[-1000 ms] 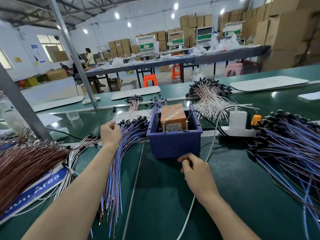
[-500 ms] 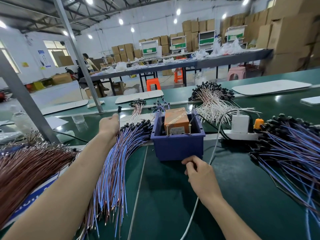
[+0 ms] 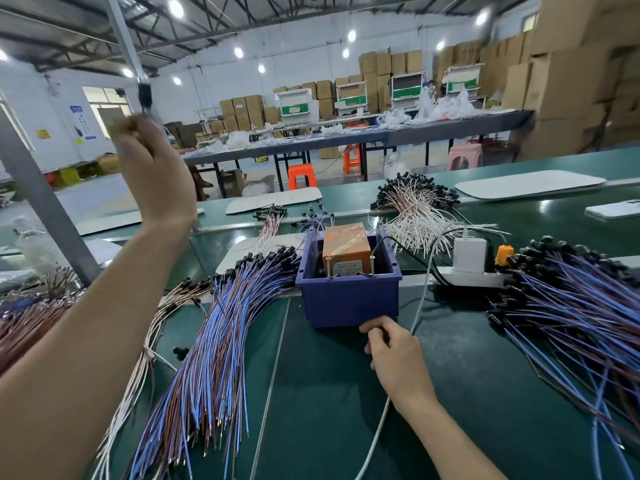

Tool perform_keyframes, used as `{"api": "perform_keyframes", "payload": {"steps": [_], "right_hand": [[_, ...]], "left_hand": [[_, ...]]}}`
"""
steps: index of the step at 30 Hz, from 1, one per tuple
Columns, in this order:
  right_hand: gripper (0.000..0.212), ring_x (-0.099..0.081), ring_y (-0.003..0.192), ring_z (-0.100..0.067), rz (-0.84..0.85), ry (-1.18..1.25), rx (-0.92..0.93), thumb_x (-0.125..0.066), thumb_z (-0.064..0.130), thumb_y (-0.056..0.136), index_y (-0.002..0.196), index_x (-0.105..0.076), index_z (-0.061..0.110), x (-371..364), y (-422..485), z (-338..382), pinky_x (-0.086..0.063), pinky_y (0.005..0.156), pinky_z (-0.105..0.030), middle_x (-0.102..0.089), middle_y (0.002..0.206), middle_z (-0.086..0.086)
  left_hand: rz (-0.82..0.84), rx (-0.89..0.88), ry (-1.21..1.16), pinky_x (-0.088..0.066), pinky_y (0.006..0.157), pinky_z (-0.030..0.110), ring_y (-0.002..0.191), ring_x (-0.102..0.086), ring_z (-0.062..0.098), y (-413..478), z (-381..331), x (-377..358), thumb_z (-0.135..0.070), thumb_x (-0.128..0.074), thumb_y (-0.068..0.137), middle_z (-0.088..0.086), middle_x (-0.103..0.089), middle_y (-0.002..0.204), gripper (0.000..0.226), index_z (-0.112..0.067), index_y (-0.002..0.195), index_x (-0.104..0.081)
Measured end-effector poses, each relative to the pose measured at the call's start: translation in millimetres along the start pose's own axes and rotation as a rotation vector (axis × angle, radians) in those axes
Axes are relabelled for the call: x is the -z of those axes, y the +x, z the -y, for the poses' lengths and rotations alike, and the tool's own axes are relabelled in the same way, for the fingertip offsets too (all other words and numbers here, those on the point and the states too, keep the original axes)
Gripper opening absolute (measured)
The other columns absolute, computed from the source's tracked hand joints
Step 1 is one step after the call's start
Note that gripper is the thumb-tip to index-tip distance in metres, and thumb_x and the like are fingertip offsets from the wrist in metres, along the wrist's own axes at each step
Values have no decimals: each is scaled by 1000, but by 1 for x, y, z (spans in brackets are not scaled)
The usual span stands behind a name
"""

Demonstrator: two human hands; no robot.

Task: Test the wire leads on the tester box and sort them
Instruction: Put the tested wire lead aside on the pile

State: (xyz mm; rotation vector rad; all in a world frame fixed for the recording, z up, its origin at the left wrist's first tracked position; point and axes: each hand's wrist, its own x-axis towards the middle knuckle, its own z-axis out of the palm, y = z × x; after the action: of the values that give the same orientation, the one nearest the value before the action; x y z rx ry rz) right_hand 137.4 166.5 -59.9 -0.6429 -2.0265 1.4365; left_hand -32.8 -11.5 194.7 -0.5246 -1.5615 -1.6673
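The person is holding one lead (image 3: 144, 95) up, pinched in the left hand (image 3: 156, 174), well above the pile (image 3: 214, 341) on the table (image 3: 329, 403), while the right hand (image 3: 394, 355) is resting curled, grip unclear, beside the bin (image 3: 346, 303) with the tester box (image 3: 346, 251), whose pins the lead's ends probably need to touch next.

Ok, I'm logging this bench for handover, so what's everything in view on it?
tester box: one, orange, inside the bin
bin: one, blue, centre
blue-brown leads: one pile, left of bin
blue leads: one pile, far right
white leads: one pile, behind bin
brown leads: one pile, far left
power strip: one, white, right of bin
cable: one, white, front right of bin
left hand: raised, gripping single lead, black-tipped, blurred
right hand: fingers curled, in front of bin
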Motion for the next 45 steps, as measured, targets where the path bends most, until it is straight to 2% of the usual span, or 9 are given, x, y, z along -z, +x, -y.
{"api": "perform_keyframes", "payload": {"steps": [6,12,17,19,25,29,36,42,45], "right_hand": [[34,-56,56,-4,29,153,6,-48,17,100,86,-69,39,4,-3,5,-48,53,-20,-68,73,4],[33,-66,82,-11,105,583,-58,-50,6,99,106,-74,27,21,0,8,-50,66,-26,-75,95,1],[48,-71,100,-18,102,924,-174,-55,47,86,125,-65,21,39,13,7,-50,87,-35,-75,114,-7],[50,-72,99,-21,92,1016,-209,-61,47,78,120,-71,21,43,15,7,-50,90,-39,-74,116,-11],[40,-72,77,-21,163,1075,-266,-71,35,72,108,-78,19,39,19,4,-61,66,-32,-71,80,-6],[49,-33,42,-11,176,1010,-255,-74,30,68,112,-74,9,38,25,2,-36,43,-23,-30,49,2],[20,-8,36,-8,104,1101,-242,-60,23,86,95,-76,17,61,32,-2,-24,31,-20,-12,45,7],[30,0,44,-12,-93,1204,-324,-55,42,89,78,-74,22,101,39,-12,-8,35,-27,-11,41,7],[30,1,44,-12,-92,1171,-368,-58,46,86,79,-73,21,104,39,-15,-4,40,-27,-3,50,5]], "left_hand": [[441,-405,141,-33,48,14,58,-40,3,-88,-16,-6,-18,-38,108,-4,-44,86,22,-20,118,-58],[720,-221,105,-51,78,22,87,-58,2,-225,38,-9,-7,-55,101,-12,-56,100,34,-14,133,-62],[900,-142,109,-53,87,30,100,-66,5,-278,62,-15,-19,-55,102,-14,-68,113,27,-23,127,-65],[957,-143,102,-53,86,26,98,-67,4,-283,64,-17,-28,-54,101,-13,-71,114,25,-27,124,-63],[1038,17,37,-51,77,24,84,-66,9,-282,63,-17,-43,-52,97,-21,-65,112,16,-36,111,-51],[1132,-53,71,-52,73,38,80,-65,20,-280,63,-17,-44,-44,97,-2,-70,98,13,-36,107,-45],[1228,-468,309,-46,48,18,69,-63,3,-272,55,-10,-40,-55,95,-16,-73,89,23,-36,116,-62],[983,-628,505,-52,56,21,63,-63,6,-232,82,10,-40,-51,96,-15,-67,77,27,-32,96,-77],[750,-639,579,-49,79,35,89,-60,19,-216,91,18,-37,-57,97,-7,-66,94,24,-28,103,-78]]}}
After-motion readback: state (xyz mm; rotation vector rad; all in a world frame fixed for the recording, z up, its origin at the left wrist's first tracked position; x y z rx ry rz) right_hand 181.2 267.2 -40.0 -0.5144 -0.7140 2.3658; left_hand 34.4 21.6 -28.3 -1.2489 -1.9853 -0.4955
